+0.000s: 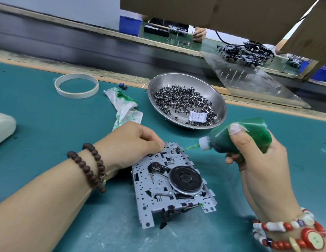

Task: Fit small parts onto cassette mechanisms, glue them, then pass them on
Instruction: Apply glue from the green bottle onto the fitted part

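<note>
Mechanism (pixel 169 182) lies flat on the teal surface (pixel 49 124), metal plate up, black flywheel (pixel 185 180) and belt visible on top, a green dab near its right near corner.

Left hand (pixel 129 142): rests on the far left corner of the mechanism, fingers curled, fingertips pressing or pinching at the plate edge. Whether a small part sits between the fingertips cannot be told. Dark bead bracelet (pixel 89 166) on the left wrist.

Right hand (pixel 256 157): grip closed around the green glue bottle (pixel 238 137), thumb on top, fingers wrapped beneath. Bottle held tilted, nearly level, white cap and green needle tip (pixel 190 147) pointing left. Tip is at the far edge of the mechanism, just beside the left fingertips; contact looks likely but is not certain. Red and white bracelets (pixel 289 231) on the right wrist.

Beyond the mechanism: steel bowl (pixel 218 99) holding many small dark parts (pixel 182 99) and a white sachet (pixel 196 116). To its left, a white cloth (pixel 125 110) stained green, then a tape ring (pixel 76 85). A small blue piece (pixel 122 86) lies near the cloth.

Far side: dark conveyor (pixel 67 42), a clear sheet (pixel 249 77) carrying several mechanisms, another person's hand (pixel 199 34) at the opposite bench.
</note>
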The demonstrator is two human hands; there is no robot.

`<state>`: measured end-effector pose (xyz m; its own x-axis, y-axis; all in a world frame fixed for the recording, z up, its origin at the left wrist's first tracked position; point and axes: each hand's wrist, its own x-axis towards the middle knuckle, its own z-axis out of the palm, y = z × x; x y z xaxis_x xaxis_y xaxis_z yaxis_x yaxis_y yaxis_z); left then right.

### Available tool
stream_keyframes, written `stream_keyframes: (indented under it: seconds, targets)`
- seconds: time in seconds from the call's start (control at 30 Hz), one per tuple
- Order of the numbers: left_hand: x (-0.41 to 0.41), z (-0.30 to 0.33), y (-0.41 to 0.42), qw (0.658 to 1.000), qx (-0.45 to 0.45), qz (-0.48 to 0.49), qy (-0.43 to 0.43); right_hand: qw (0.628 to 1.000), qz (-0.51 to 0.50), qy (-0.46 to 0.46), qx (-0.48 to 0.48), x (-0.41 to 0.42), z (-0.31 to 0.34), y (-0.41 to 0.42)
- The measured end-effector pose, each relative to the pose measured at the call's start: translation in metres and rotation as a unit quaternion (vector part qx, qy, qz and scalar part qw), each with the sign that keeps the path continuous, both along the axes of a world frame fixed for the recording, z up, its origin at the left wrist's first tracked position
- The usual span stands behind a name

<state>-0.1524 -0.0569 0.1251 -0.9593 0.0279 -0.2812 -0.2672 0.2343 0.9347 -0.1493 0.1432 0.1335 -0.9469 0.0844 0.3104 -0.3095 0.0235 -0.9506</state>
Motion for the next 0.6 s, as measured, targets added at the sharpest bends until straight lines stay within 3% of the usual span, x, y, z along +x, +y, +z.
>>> stream_keyframes:
  seconds: [0.6]
  targets:
    - [-0.0002, -0.001, -0.0006, 1.0, -0.006, 0.001, 0.001, 1.0, 0.001, -0.017, -0.017, -0.0006, 0.0018, -0.0001]
